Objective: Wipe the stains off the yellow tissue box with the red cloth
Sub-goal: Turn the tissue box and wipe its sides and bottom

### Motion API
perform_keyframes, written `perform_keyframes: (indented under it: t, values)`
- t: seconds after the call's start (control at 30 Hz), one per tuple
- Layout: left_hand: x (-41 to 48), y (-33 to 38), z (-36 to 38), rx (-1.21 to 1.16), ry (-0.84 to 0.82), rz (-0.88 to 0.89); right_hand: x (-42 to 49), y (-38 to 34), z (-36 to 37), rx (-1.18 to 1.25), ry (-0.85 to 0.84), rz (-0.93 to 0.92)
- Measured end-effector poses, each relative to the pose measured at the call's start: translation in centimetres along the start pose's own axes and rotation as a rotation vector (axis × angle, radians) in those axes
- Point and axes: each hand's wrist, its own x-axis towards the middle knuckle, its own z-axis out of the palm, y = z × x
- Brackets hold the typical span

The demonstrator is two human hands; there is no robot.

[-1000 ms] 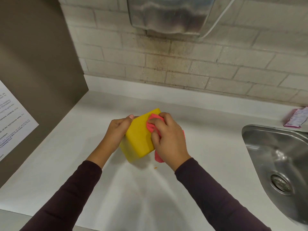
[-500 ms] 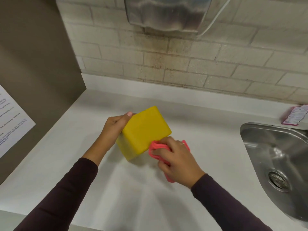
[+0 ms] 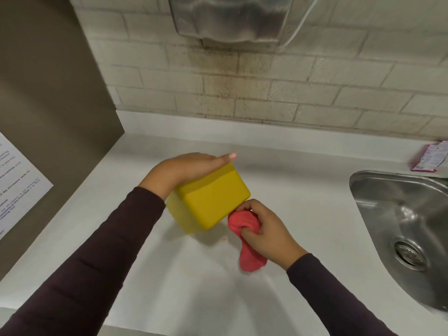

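The yellow tissue box [image 3: 213, 200] is a plain cube, tilted on one lower edge on the white counter [image 3: 150, 275]. My left hand [image 3: 186, 168] lies flat over its far upper-left side and holds it tilted. My right hand [image 3: 264, 229] is shut on the bunched red cloth [image 3: 244, 238], pressed against the box's lower right edge. The loose end of the cloth hangs down to the counter under my wrist. A small orange speck [image 3: 224, 238] lies on the counter below the box.
A steel sink [image 3: 400, 221] is set into the counter at the right. A pink packet [image 3: 429, 160] lies behind it by the brick wall. A metal dispenser [image 3: 230, 18] hangs on the wall above. A brown panel with a printed sheet [image 3: 19, 187] stands at the left.
My right hand slid the cloth from the top of the box down its face to the lower right edge. My left hand shifted onto the box's upper side, and the box tilted further.
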Motion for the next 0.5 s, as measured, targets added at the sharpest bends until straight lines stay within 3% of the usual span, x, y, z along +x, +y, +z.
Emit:
perform_keyframes:
  t: [0.07, 0.17, 0.33, 0.5]
  values:
    - [0.5, 1.4, 0.4, 0.112, -0.005, -0.060, -0.3, -0.2, 0.3, 0.011, 0.004, -0.007]
    - [0.4, 2.0, 1.2, 0.136, 0.140, -0.082, -0.7, -0.6, 0.5, 0.044, 0.013, -0.023]
    - [-1.8, 0.1, 1.6, -0.161, 0.319, -0.084, -0.9, -1.1, 0.3, -0.140, -0.016, -0.201]
    - [-3.7, -4.0, 3.8, -0.410, 0.476, -0.142, -1.1, -1.3, 1.8, -0.291, -0.190, -0.368]
